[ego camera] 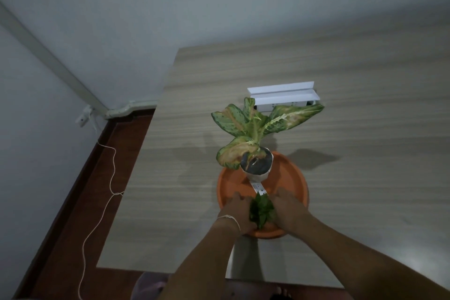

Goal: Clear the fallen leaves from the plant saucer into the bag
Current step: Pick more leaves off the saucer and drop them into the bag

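Note:
An orange plant saucer [289,175] sits on the wooden table near its front edge. A small pot [257,167] with a variegated plant [253,124] stands in the saucer's far part. A clump of dark green fallen leaves [261,212] lies in the near part of the saucer. My left hand [237,212] and my right hand [288,207] press against the clump from either side, fingers curled around it. A white paper bag [282,96] lies open on the table behind the plant.
The table [365,129] stretches wide to the right and far side. Its left edge drops to a reddish floor [80,202] where a white cable [107,190] runs from a wall socket. A white tag [258,187] sticks out of the pot.

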{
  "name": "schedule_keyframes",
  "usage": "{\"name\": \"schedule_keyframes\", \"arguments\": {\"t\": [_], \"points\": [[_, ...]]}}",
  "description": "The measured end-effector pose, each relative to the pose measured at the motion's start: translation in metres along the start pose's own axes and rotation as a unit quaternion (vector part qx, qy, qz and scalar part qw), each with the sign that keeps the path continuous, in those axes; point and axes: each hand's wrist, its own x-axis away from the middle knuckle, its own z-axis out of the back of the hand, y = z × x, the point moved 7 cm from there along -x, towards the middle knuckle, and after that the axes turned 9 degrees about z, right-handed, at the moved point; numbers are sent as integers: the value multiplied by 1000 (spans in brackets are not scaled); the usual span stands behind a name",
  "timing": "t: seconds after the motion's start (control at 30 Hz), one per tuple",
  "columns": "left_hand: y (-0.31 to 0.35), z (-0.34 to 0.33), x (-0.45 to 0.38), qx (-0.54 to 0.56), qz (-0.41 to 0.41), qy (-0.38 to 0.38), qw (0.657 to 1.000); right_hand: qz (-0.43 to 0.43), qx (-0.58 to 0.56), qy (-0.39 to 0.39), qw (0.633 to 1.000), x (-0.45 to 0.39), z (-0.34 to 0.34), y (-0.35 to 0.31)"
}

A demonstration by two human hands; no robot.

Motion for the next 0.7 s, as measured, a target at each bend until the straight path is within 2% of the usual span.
{"name": "schedule_keyframes", "arguments": {"t": [0.3, 0.47, 0.7], "points": [[7, -1, -14, -54, -20, 30, 998, -29, -55, -85, 994, -9, -15, 5], [6, -1, -17, -40, -17, 17, 999, -66, -57, -64, 994, -18, -22, 23], [-7, 4, -23, 99, 18, 31, 994, -122, -148, -1, 981, -22, -37, 68]]}}
